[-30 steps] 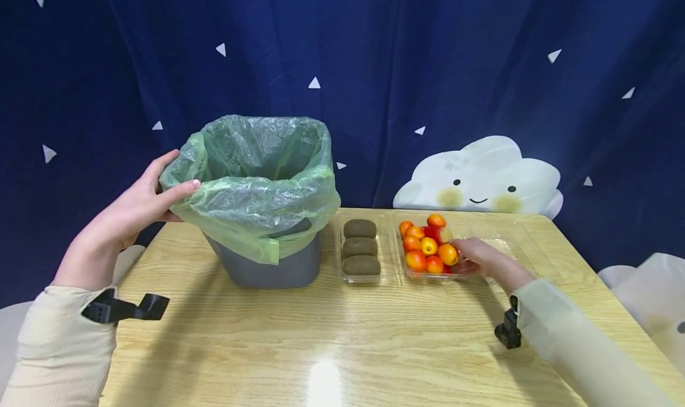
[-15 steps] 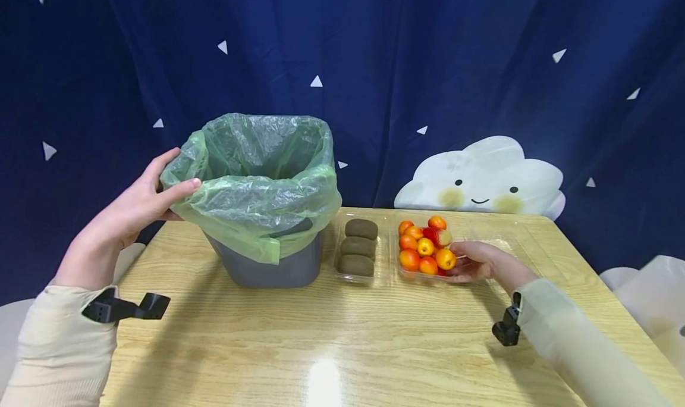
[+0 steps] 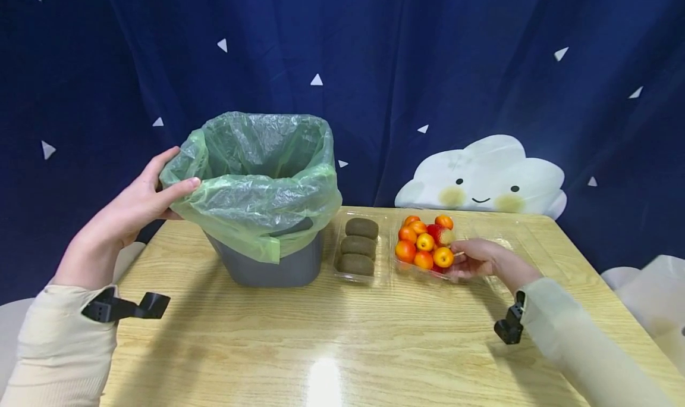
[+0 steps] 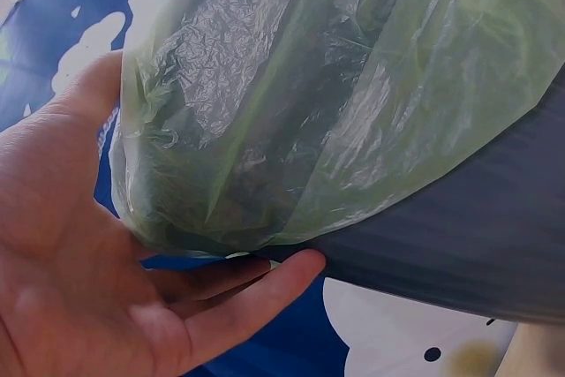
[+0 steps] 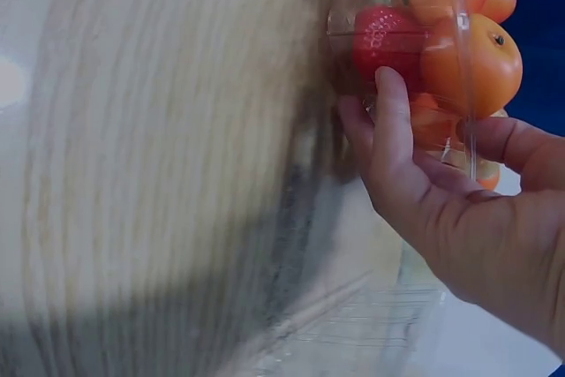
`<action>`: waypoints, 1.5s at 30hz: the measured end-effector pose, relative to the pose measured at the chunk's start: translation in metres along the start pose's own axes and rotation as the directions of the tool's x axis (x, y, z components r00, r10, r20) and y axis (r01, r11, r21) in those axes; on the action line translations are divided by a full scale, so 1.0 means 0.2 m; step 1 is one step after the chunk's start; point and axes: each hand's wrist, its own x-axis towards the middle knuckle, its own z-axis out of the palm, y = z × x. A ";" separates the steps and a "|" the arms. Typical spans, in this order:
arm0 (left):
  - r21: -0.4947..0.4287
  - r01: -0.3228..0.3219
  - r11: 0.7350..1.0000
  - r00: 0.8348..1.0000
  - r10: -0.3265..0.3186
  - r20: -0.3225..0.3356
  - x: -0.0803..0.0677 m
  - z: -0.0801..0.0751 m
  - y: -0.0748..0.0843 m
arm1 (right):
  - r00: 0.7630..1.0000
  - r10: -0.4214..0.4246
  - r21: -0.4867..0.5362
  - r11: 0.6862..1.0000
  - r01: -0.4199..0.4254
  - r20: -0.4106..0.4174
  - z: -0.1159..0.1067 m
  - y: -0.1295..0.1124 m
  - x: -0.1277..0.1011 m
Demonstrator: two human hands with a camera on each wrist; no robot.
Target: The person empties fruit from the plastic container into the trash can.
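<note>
I must say that from my distance I can read no text, label, brand or number: neither on the green bag [image 3: 257, 204] beside the left hand [image 3: 140, 200], nor on the grey bin [image 3: 270, 271] under it, nor on the clear box [image 5: 465, 24] at the right hand [image 3: 475, 258].

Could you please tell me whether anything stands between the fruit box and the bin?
Yes: the clear tray of brown fruit stands between the fruit box and the bin, lower than the bin's top. Nothing visible separates the right hand from the fruit box it holds.
</note>
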 end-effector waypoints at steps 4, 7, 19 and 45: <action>-0.003 0.001 1.000 1.000 -0.001 0.001 0.00 0.00 0.00 | 1.000 -0.016 -0.046 0.999 0.015 -0.021 -0.01 -0.03 -0.02; -0.004 0.003 1.000 1.000 -0.003 0.002 0.00 0.00 0.00 | 1.000 -0.020 -0.056 0.998 0.018 -0.020 -0.01 -0.04 -0.04; -0.013 -0.003 1.000 1.000 0.003 -0.002 0.00 0.00 0.00 | 0.994 -0.110 -0.073 0.991 0.109 -0.007 -0.03 -0.11 -0.07; -0.037 -0.015 0.999 1.000 0.015 -0.015 -0.01 0.00 0.01 | 0.981 -0.176 0.066 0.983 0.171 0.085 0.16 -0.49 -0.18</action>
